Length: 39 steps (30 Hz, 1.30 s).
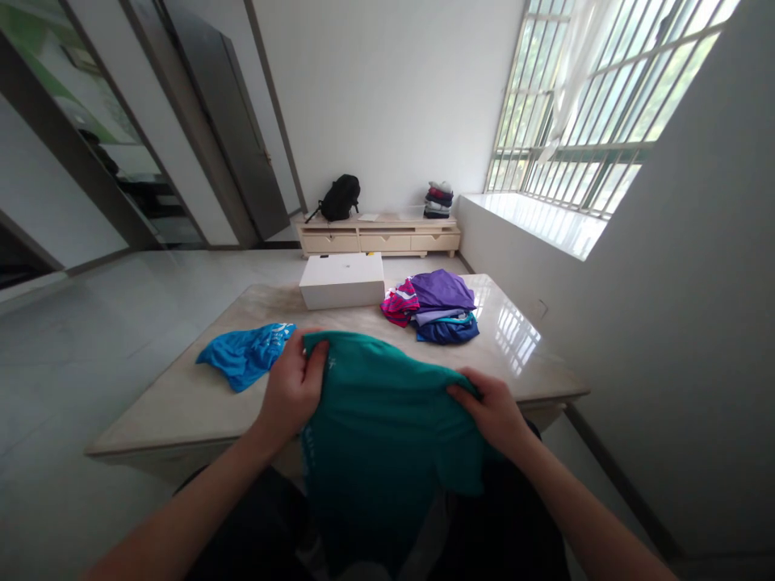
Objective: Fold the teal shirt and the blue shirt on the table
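Observation:
A teal T-shirt [387,411] hangs stretched between my two hands, over my lap at the near table edge. My left hand [296,375] pinches its upper left corner, thumb on top, beside some small white print. Gripping the upper right edge is my right hand [493,407], with the thumb pressed on the cloth. Below, the shirt's lower part falls into shadow between my legs. A crumpled bright blue garment [242,355] with white print lies on the table just beyond my left hand. Beyond my right hand rests a heap of clothes with a purple garment [441,290] on top.
The table [175,403] has a white box [343,282] at its far side. A pink patterned garment [400,303] lies left of the heap. Behind stands a low cabinet [387,238] bearing a black backpack [341,198] and a folded clothes stack [438,200]. A wall and barred window flank the right.

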Each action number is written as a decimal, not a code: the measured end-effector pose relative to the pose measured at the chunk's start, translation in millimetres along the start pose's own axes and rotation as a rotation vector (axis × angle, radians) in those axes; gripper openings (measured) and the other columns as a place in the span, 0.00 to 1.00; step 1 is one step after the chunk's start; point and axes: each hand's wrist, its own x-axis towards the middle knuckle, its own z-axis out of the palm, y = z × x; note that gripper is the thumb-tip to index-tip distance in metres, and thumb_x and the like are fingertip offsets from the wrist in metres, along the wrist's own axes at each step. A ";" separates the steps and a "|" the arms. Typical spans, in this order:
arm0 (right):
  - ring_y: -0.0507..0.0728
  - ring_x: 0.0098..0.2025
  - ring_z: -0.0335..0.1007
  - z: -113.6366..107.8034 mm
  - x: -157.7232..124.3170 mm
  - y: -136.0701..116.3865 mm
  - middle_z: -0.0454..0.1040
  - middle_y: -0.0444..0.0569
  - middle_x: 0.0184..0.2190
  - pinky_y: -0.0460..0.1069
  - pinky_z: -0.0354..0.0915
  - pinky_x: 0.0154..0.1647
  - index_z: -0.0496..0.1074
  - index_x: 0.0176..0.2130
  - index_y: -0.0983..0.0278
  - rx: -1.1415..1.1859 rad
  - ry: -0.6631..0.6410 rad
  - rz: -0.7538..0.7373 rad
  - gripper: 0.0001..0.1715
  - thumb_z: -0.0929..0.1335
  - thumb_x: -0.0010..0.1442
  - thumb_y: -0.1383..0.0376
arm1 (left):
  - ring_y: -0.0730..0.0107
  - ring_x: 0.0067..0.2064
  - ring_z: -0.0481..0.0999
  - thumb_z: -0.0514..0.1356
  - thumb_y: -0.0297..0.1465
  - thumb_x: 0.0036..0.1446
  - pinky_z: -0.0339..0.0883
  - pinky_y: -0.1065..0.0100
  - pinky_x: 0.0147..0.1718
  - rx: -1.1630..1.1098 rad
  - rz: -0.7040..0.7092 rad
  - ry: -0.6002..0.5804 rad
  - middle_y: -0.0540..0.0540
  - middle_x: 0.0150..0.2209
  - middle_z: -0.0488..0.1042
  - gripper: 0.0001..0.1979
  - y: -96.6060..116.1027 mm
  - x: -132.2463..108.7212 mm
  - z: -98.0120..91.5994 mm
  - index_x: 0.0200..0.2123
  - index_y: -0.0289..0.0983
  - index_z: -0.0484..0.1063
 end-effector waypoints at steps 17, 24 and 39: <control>0.58 0.37 0.73 -229.4 298.2 -209.3 0.77 0.47 0.33 0.52 0.68 0.39 0.79 0.39 0.64 -0.355 0.504 -0.736 0.11 0.71 0.62 0.59 | 0.65 0.36 0.69 0.50 0.34 0.76 0.64 0.62 0.36 -0.286 0.572 0.455 0.48 0.34 0.68 0.08 169.4 374.0 47.2 0.40 0.42 0.62; 0.59 0.37 0.76 -218.4 235.9 -176.0 0.81 0.47 0.33 0.54 0.72 0.39 0.81 0.40 0.63 -0.435 0.464 -0.620 0.11 0.73 0.62 0.59 | 0.64 0.35 0.72 0.52 0.41 0.74 0.65 0.63 0.34 -0.302 0.642 0.364 0.48 0.33 0.70 0.12 155.3 301.5 55.4 0.38 0.41 0.63; 0.62 0.36 0.82 -212.6 215.7 -188.7 0.84 0.57 0.39 0.54 0.81 0.32 0.83 0.41 0.62 -0.160 0.141 0.075 0.12 0.77 0.59 0.59 | 0.60 0.36 0.76 0.57 0.33 0.69 0.69 0.61 0.38 -0.320 0.335 0.069 0.45 0.33 0.76 0.07 156.8 289.7 54.9 0.38 0.37 0.71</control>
